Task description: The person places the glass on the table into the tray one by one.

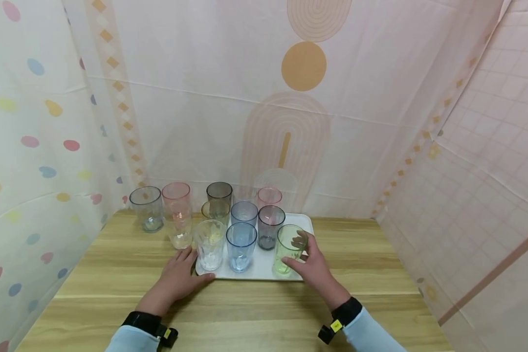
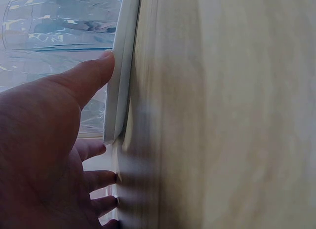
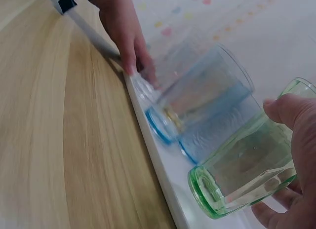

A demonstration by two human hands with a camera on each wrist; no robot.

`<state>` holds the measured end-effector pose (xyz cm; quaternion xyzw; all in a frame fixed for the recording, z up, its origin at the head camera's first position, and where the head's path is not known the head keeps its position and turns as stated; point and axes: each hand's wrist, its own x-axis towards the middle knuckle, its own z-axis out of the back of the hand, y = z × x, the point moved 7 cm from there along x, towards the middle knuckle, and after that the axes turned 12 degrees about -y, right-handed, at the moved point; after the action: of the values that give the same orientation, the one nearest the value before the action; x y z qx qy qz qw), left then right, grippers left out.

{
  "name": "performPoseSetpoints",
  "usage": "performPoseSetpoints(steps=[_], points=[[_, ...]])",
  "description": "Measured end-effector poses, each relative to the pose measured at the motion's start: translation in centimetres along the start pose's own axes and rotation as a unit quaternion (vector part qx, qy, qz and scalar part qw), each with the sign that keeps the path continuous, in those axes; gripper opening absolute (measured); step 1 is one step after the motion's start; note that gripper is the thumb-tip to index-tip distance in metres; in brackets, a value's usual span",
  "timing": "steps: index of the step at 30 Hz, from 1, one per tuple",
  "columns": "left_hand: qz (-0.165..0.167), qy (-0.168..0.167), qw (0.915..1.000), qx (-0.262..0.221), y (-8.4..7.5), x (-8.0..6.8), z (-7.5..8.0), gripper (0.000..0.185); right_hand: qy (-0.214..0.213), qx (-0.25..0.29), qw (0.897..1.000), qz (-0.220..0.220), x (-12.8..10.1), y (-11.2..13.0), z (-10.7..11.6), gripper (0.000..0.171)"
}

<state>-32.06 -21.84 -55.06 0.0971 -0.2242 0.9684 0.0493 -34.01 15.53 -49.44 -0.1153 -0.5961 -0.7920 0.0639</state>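
A white tray (image 1: 264, 272) sits mid-table, holding several tinted cups. My right hand (image 1: 301, 254) grips the green cup (image 1: 289, 247) at the tray's front right corner, thumb on its near side and fingers round the back. In the right wrist view the green cup (image 3: 247, 174) stands on the tray with my right hand (image 3: 296, 155) wrapped round it. My left hand (image 1: 189, 268) rests flat at the tray's front left corner. Its thumb (image 2: 89, 76) lies against the tray rim (image 2: 121, 81), with the other fingers relaxed beside it.
On the tray stand a clear cup (image 1: 209, 244), a blue cup (image 1: 241, 247), a grey cup (image 1: 270, 227) and more behind. A pink cup stack (image 1: 177, 215) and a grey-blue cup (image 1: 146, 209) stand off the tray on the wooden table (image 1: 246, 313). Fabric walls close three sides.
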Motion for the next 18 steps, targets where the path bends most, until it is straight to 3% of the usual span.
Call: performPoseSetpoints(steps=[9, 18], points=[[0.002, 0.001, 1.0, 0.003, 0.0, 0.0, 0.0, 0.115, 0.016, -0.007, 1.0, 0.026, 0.6, 1.6, -2.8, 0.086], [0.007, 0.006, 1.0, 0.002, 0.0, 0.0, 0.0, 0.116, 0.028, -0.015, 0.999, 0.014, 0.6, 0.9, -4.1, 0.089]])
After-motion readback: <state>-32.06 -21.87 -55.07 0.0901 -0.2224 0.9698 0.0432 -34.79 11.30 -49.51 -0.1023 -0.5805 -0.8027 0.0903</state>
